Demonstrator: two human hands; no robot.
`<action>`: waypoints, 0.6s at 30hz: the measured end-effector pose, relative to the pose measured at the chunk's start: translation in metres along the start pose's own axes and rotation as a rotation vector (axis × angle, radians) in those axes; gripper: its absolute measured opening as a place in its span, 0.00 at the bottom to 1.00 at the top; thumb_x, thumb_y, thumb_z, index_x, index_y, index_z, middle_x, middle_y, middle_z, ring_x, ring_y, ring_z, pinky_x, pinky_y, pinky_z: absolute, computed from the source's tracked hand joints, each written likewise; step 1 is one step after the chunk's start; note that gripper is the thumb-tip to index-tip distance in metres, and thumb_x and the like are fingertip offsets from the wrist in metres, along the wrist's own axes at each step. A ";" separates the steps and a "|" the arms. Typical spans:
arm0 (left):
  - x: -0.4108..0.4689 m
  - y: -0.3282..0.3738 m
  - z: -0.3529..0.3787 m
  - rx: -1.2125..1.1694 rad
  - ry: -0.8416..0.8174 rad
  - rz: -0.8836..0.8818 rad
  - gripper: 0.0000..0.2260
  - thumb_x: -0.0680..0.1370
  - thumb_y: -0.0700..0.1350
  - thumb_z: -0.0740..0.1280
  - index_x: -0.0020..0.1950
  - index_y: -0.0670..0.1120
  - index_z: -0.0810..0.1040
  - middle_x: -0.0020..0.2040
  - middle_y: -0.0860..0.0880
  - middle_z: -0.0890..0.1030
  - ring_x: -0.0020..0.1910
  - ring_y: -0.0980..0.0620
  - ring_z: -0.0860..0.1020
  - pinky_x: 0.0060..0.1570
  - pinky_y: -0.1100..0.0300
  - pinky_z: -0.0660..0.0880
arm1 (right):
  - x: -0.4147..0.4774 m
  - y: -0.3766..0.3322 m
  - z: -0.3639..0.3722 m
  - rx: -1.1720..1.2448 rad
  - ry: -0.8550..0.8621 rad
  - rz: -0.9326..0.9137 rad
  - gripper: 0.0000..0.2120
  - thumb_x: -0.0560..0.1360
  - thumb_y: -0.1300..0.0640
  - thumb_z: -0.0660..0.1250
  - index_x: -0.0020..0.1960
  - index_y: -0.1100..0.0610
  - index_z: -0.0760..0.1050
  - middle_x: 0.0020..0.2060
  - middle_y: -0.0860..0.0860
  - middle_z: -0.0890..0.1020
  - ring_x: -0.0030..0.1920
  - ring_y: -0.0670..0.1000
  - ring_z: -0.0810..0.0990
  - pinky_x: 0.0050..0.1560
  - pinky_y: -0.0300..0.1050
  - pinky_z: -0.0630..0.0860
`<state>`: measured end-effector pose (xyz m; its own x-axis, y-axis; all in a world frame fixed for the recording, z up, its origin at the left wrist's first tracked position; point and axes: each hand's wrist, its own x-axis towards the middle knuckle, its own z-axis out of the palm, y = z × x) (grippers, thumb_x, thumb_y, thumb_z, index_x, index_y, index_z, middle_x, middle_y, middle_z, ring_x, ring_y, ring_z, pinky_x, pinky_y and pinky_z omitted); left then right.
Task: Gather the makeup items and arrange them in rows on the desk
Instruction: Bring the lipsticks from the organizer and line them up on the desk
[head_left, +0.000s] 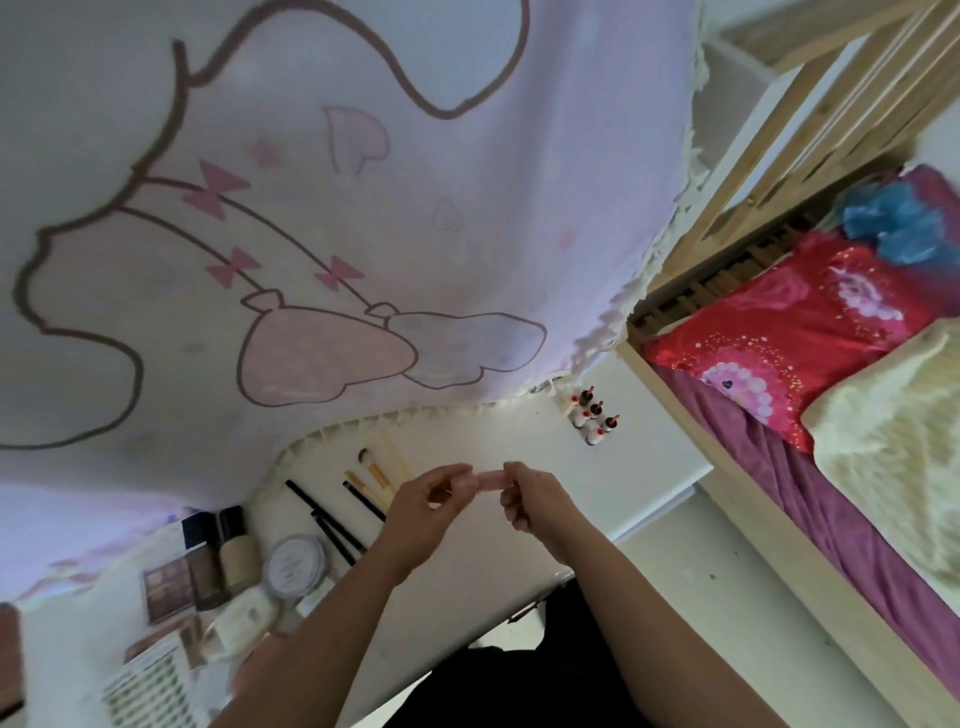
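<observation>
Pink tube (489, 479), probably, pinched: left hand (423, 512), right hand (535, 501), above desk (467, 587).

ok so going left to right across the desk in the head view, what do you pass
eyeshadow palette → foundation bottles → round jar → black pencils → brushes → left hand → pink tube, pinched by both hands → right hand → small bottles
</observation>
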<state>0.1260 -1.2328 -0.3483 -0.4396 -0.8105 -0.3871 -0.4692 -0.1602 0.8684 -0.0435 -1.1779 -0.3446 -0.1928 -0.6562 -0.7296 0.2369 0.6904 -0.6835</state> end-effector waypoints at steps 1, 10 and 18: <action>-0.002 0.004 -0.001 -0.007 -0.013 -0.001 0.09 0.79 0.53 0.67 0.58 0.57 0.80 0.47 0.56 0.82 0.44 0.63 0.77 0.44 0.71 0.72 | -0.003 -0.005 0.000 0.020 -0.007 0.009 0.21 0.81 0.52 0.55 0.46 0.57 0.86 0.29 0.48 0.75 0.29 0.48 0.69 0.31 0.40 0.65; -0.010 0.047 0.011 -0.116 0.121 -0.025 0.16 0.83 0.57 0.55 0.46 0.49 0.75 0.35 0.56 0.72 0.34 0.57 0.69 0.39 0.60 0.67 | -0.034 -0.036 0.005 -0.037 0.015 -0.244 0.13 0.85 0.50 0.55 0.52 0.60 0.69 0.27 0.47 0.78 0.25 0.46 0.69 0.29 0.38 0.67; -0.007 0.083 0.020 -0.024 0.181 0.001 0.19 0.83 0.58 0.54 0.41 0.47 0.74 0.34 0.55 0.73 0.33 0.58 0.71 0.39 0.60 0.67 | -0.048 -0.043 -0.003 -0.074 0.104 -0.386 0.09 0.85 0.52 0.53 0.50 0.55 0.67 0.31 0.53 0.79 0.30 0.49 0.68 0.33 0.43 0.66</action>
<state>0.0750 -1.2297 -0.2799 -0.2941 -0.8984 -0.3260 -0.4492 -0.1712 0.8769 -0.0474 -1.1751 -0.2809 -0.3499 -0.8398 -0.4150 0.0599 0.4220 -0.9046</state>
